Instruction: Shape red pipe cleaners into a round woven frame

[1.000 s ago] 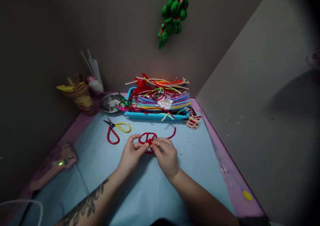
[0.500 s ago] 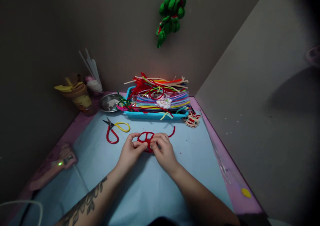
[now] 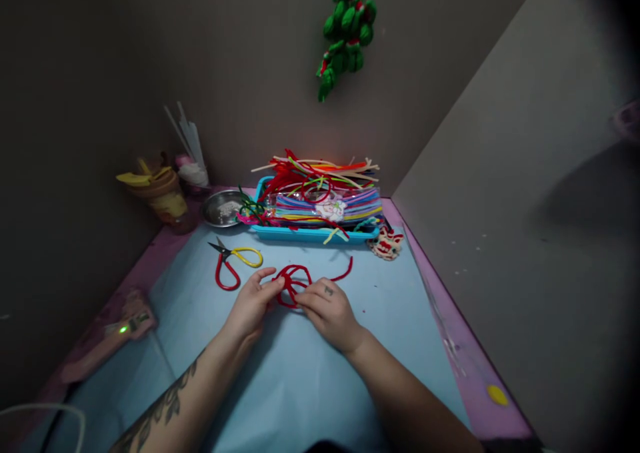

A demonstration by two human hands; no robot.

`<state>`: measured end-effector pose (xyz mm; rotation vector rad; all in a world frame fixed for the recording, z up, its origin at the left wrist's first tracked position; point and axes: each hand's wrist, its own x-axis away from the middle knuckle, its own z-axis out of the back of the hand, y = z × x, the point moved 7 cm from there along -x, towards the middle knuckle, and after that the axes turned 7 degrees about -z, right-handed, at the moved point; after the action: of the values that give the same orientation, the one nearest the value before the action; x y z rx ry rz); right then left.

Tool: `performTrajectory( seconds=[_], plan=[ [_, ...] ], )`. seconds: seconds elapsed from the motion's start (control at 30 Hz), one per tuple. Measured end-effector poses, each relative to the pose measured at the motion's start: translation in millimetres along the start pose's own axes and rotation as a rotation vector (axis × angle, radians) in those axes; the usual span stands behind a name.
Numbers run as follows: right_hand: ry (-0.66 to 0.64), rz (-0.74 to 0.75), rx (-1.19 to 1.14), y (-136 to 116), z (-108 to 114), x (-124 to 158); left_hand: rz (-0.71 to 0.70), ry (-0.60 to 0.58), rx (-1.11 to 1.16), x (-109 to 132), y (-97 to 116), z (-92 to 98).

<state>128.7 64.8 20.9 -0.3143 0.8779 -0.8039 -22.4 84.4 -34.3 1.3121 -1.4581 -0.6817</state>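
Observation:
A red pipe cleaner (image 3: pixel 298 267), bent into a round shape with inner spokes, is held between my two hands above the blue table cover. My left hand (image 3: pixel 253 301) pinches its left part, near where the spokes meet, with thumb and fingers. On the right side, my right hand (image 3: pixel 330 313) is closed on the pipe cleaner, the fingertips at its lower right. A loose red tail sticks out beyond my right hand and curves upward. Scissors (image 3: pixel 227 256) with one red and one yellow handle lie spread to the left of my left hand.
Behind the hands stands a blue tray (image 3: pixel 310 234) heaped with coloured pipe cleaners. Left of it sits a metal dish (image 3: pixel 213 218) with small white bits. A pink glue gun (image 3: pixel 113 339) with a green light lies at the left; a lion-face piece (image 3: pixel 387 245) lies right of the tray.
My left hand has shifted left along the red shape, and my right fingers have moved to its lower right. The spokes now converge near my left thumb. The view has shifted slightly.

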Motion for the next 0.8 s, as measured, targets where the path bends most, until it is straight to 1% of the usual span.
performTrajectory(
  seconds=[0.1, 0.17, 0.23, 0.3, 0.37, 0.47, 0.53, 0.57, 0.63, 0.73, 0.8],
  plan=[
    [0.053, -0.013, -0.052, -2.3, 5.6, -0.6, -0.065, 0.002, -0.054, -0.3, 2.1, -0.1],
    [0.058, -0.032, -0.099, -4.3, 7.2, -0.8, -0.144, 0.002, -0.117, 0.0, 6.3, -0.8],
    [0.062, -0.072, -0.167, -5.1, 8.7, -1.2, -0.208, -0.026, -0.192, 1.6, 10.2, -4.2],
    [0.107, -0.178, -0.248, -0.2, 13.2, -1.3, -0.24, -0.059, -0.261, 4.1, 12.6, -8.6],
    [0.16, -0.334, -0.34, 10.3, 18.0, -0.2, -0.258, -0.089, -0.318, 7.2, 13.8, -13.0],
    [0.164, -0.541, -0.477, 27.2, 17.8, 2.0, -0.288, -0.16, -0.401, 11.4, 13.4, -21.0],
    [0.183, -0.652, -0.552, 39.1, 15.8, 3.8, -0.29, -0.209, -0.442, 12.8, 11.5, -25.2],
    [0.213, -0.702, -0.588, 45.4, 15.1, 5.2, -0.279, -0.224, -0.449, 12.8, 10.4, -26.2],
    [0.275, -0.776, -0.663, 56.3, 13.0, 8.2, -0.233, -0.224, -0.429, 11.0, 8.3, -25.1],
    [0.302, -0.792, -0.764, 63.2, 7.2, 10.4, -0.155, -0.152, -0.322, 6.1, 7.1, -17.0],
    [0.308, -0.759, -0.747, 61.3, 5.7, 11.2, -0.122, -0.092, -0.225, 3.1, 6.8, -10.8]
  ],
)
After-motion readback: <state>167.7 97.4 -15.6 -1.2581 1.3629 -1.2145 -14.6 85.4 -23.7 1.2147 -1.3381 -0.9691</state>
